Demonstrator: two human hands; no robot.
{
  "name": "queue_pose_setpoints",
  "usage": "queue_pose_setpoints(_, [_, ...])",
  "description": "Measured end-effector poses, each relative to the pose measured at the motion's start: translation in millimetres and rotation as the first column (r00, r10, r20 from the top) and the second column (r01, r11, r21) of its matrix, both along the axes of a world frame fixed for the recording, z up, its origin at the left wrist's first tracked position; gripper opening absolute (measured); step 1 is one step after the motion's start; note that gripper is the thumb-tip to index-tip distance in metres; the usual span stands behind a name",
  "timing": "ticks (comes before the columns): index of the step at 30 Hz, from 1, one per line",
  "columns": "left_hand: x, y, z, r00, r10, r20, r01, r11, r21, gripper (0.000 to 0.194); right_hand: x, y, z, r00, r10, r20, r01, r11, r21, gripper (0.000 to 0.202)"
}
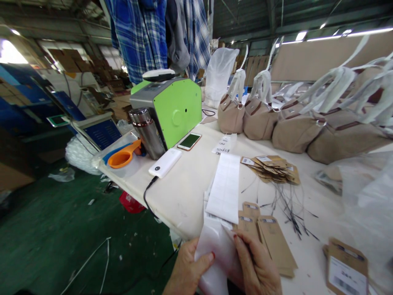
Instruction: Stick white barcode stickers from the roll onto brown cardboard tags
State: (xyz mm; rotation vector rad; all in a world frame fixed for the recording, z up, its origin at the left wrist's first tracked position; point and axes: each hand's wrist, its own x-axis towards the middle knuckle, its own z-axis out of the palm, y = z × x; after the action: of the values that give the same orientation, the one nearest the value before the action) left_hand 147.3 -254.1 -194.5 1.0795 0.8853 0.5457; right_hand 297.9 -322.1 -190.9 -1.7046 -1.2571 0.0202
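Note:
At the table's near edge, my left hand (192,268) is closed on the left side of a shiny white label strip (215,256), thumb on top. My right hand (256,262) pinches the same strip at its right edge. Beyond the hands the white strip (225,186) lies flat on the table, over other white papers. Just right of it are brown kraft tags (278,241), partly behind my right hand. Farther back lies a fanned pile of brown tags (274,169) with dark strings (291,209). A brown tag with a barcode sticker (346,268) sits at the lower right.
A green and grey machine (178,110), a steel flask (147,133), a phone (189,141), a white power bank (165,162) and an orange tape holder (123,155) stand or lie at the left. Beige handbags (260,119) line the back right. Clear plastic (362,196) covers the right side.

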Motion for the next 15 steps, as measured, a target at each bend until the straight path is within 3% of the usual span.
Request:
queue_pose_setpoints(6, [-1,-3,-0.2,0.999,0.037,0.003,-0.037,0.999,-0.005,0.045,2,-3,4.4,0.996,-0.083,-0.024,0.084,0.996,0.015,0.016])
queue_pose_setpoints(8, [-2,-6,2.6,0.992,0.117,-0.042,-0.116,0.993,0.027,0.047,5,-5,8.4,0.996,-0.061,0.063,0.055,0.995,0.081,0.017])
queue_pose_setpoints(10, [-4,-11,8.6,0.951,0.280,-0.135,-0.249,0.946,0.208,0.051,10,-8,13.8,0.968,-0.012,0.251,-0.031,0.986,0.165,0.016])
queue_pose_setpoints(11, [-6,-13,13.0,0.900,0.398,-0.181,-0.311,0.874,0.374,0.052,12,-10,16.6,0.933,-0.001,0.360,-0.076,0.977,0.201,0.014])
queue_pose_setpoints(13, [-10,-18,23.6,0.758,0.626,-0.183,-0.338,0.616,0.711,0.046,16,-14,21.6,0.854,-0.037,0.519,-0.118,0.957,0.263,0.010])
queue_pose_setpoints(14, [-11,-21,29.4,0.722,0.674,-0.156,-0.304,0.511,0.804,0.037,16,-16,23.3,0.824,-0.061,0.563,-0.123,0.951,0.283,0.008])
queue_pose_setpoints(15, [-12,-23,34.9,0.735,0.661,-0.148,-0.272,0.488,0.829,0.027,15,-19,24.3,0.806,-0.085,0.586,-0.120,0.946,0.302,0.007])
